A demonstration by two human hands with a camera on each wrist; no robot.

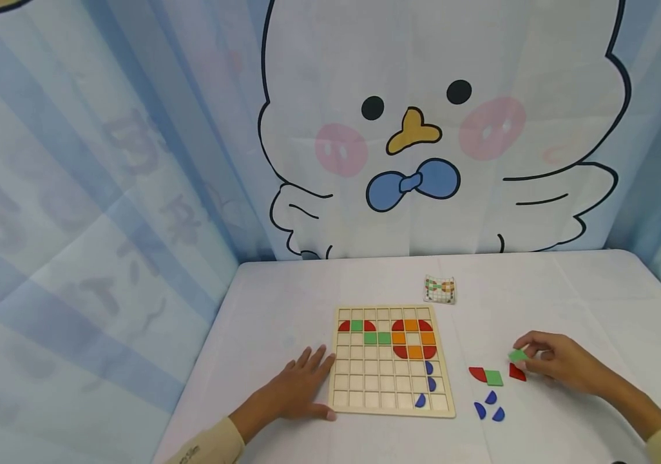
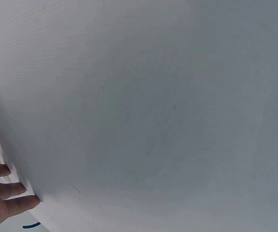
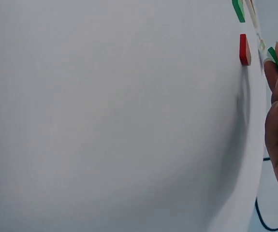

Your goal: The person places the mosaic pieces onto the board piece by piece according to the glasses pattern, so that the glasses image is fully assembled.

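Your right hand [image 1: 565,363] pinches a green piece [image 1: 518,356], likely light, stiff and smooth; hold its edges. Your spread left hand [image 1: 300,388] grips nothing.

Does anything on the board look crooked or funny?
Maybe one thing: the lowest blue piece on the board sits left of the two blue pieces above it and faces another way. It could be the pattern. Nothing looks spilled.

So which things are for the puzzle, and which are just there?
Probably for the puzzle:
wooden grid board, with coloured tiles on it
green square tile in the right fingers
loose red tiles, other green square tile, loose blue half-circles
small pattern card

Just there:
cartoon backdrop
white tablecloth
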